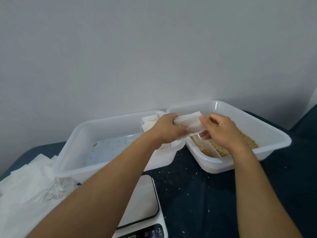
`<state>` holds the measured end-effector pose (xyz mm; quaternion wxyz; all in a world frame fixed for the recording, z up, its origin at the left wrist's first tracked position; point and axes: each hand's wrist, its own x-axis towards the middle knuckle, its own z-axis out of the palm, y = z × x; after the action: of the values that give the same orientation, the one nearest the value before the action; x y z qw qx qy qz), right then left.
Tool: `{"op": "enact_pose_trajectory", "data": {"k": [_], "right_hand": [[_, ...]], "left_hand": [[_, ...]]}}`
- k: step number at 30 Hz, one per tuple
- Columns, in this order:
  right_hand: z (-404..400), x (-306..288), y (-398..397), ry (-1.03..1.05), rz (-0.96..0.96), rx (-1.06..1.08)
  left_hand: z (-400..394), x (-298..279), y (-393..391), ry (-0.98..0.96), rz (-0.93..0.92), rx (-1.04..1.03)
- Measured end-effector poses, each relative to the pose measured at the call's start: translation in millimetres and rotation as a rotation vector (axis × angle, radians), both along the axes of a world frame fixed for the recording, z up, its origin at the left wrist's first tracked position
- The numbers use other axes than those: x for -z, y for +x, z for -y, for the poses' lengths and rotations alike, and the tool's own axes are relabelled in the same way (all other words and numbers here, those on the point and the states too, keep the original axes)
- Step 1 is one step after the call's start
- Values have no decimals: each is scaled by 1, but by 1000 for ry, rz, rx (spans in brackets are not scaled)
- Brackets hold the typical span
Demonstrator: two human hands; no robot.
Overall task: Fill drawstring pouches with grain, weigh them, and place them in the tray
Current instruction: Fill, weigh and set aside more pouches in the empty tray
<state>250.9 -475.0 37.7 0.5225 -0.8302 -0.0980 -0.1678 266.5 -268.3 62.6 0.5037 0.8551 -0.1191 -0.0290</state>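
Setting: plain indoor packing station, type of premises unclear. Bare grey wall (154, 48) behind dark blue table (214, 194); digital scale (142, 208) and white plastic bins (257, 127) indicate small-scale manual work.

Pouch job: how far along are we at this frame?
Early. Done: one pouch already lies in the left tray. In hand: both hands, left hand and right hand, hold a pouch over the grain tray; whether it holds grain can't be told. Left: the scale platform is bare, and a pile of empty pouches waits at left.
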Motion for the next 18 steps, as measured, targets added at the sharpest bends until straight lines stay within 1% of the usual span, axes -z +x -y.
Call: {"op": "enact_pose_trajectory", "data": {"k": [2, 3, 5, 7, 9, 11, 13, 15, 17, 18], "right_hand": [[0, -1, -2, 32, -44, -64], [-1, -1, -4, 10, -65, -82], [-3, 0, -4, -113, -53, -29], [-4, 0, -3, -199, 17, 82], [-3, -1, -5, -147, 49, 102], [-4, -2, -7, -113, 28, 56], [-6, -2, -7, -192, 9, 49], [-6, -1, -6, -247, 22, 106], [-6, -2, -6, -205, 38, 143], [-5, -2, -7, -178, 37, 127]], "left_hand": [[2, 0, -1, -11, -4, 7], [3, 0, -3, -15, -9, 11], [5, -1, -4, -7, -12, 15], [5, 0, -4, -8, -12, 17], [4, 0, -3, -15, -12, 14], [3, 1, -2, -3, -8, 8], [3, 1, -2, 13, -6, 5], [3, 2, -2, 23, -5, -2], [2, 3, -2, 15, -4, -6], [2, 4, -2, 8, -5, -5]]}}
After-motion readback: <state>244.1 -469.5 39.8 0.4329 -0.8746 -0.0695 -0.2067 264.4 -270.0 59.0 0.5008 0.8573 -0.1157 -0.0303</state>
